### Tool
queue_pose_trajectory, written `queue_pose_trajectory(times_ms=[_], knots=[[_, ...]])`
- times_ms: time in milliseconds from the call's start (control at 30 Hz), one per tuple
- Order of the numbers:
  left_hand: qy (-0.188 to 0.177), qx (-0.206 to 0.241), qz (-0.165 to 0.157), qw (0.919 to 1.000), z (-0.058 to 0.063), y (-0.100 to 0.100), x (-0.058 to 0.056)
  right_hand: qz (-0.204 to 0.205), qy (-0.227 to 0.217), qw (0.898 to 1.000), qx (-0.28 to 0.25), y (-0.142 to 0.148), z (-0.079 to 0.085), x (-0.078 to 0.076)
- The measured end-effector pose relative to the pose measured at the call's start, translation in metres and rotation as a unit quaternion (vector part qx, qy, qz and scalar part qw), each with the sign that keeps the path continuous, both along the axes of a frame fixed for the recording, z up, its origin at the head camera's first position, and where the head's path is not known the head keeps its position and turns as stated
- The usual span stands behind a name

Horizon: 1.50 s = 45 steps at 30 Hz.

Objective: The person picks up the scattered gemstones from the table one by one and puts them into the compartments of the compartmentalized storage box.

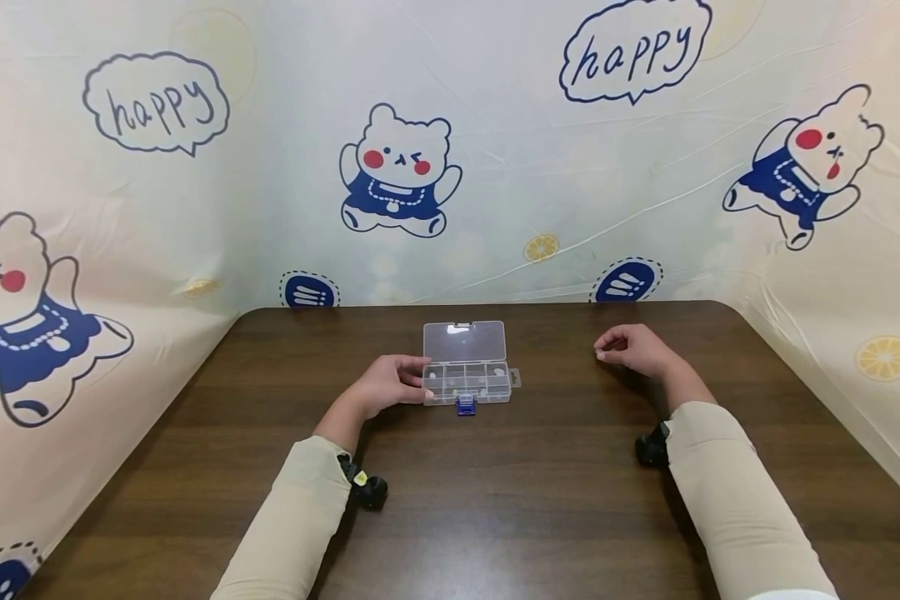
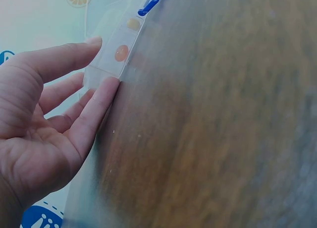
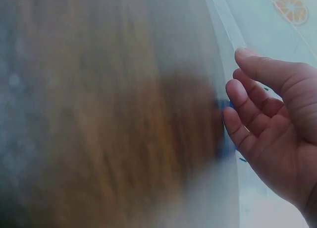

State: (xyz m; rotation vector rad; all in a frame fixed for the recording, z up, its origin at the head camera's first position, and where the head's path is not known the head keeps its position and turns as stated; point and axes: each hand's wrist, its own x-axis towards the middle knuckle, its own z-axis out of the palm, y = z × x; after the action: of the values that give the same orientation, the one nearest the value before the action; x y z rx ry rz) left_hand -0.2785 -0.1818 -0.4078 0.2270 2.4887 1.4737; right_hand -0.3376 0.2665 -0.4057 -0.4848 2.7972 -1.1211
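A clear plastic pill box [image 1: 467, 382] lies on the wooden table with its transparent lid [image 1: 464, 342] raised toward the back. Small pale pieces sit in some of its compartments. At its front edge hangs a blue latch [image 1: 466, 406]. My left hand [image 1: 381, 386] grips the box's left end between thumb and fingers. Through the box wall in the left wrist view, an orange oval pill [image 2: 122, 53] and a yellowish one [image 2: 133, 24] show. Off to the right, my right hand [image 1: 633, 350] hovers above the table, fingers loosely bent, holding nothing.
The dark wooden table [image 1: 495, 500] spreads around the box. Behind it and at both sides hangs a printed cloth [image 1: 495, 192] with bears and lettering. Each wrist carries a small black camera [image 1: 372, 492].
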Motion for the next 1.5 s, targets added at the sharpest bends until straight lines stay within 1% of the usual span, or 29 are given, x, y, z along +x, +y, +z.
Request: queue_pose_trajectory(times_ms=[200, 500, 667, 767, 1033, 1267, 1500], knots=[[0.001, 0.002, 0.000, 1.0000, 0.000, 0.001, 0.000, 0.001, 0.005, 1.000, -0.003, -0.002, 0.004, 0.002], [-0.001, 0.000, 0.002, 1.0000, 0.000, 0.000, 0.000, 0.027, 0.040, 0.999, 0.004, -0.009, 0.010, 0.004], [0.000, -0.003, 0.003, 1.0000, 0.001, 0.000, 0.000, 0.036, 0.049, 0.998, -0.001, -0.012, 0.012, 0.007], [0.000, -0.003, 0.003, 1.0000, 0.001, 0.000, 0.001, 0.036, 0.049, 0.998, -0.005, -0.015, 0.015, 0.010], [0.005, -0.010, 0.004, 0.9999, -0.001, 0.001, 0.000, 0.062, 0.049, 0.997, -0.021, -0.022, 0.021, 0.017], [0.002, -0.006, 0.006, 1.0000, 0.000, 0.002, 0.001, 0.065, 0.046, 0.997, -0.023, -0.027, 0.022, 0.019], [0.003, -0.002, 0.004, 1.0000, -0.001, 0.002, 0.000, 0.070, 0.038, 0.996, -0.037, -0.032, 0.024, 0.022]])
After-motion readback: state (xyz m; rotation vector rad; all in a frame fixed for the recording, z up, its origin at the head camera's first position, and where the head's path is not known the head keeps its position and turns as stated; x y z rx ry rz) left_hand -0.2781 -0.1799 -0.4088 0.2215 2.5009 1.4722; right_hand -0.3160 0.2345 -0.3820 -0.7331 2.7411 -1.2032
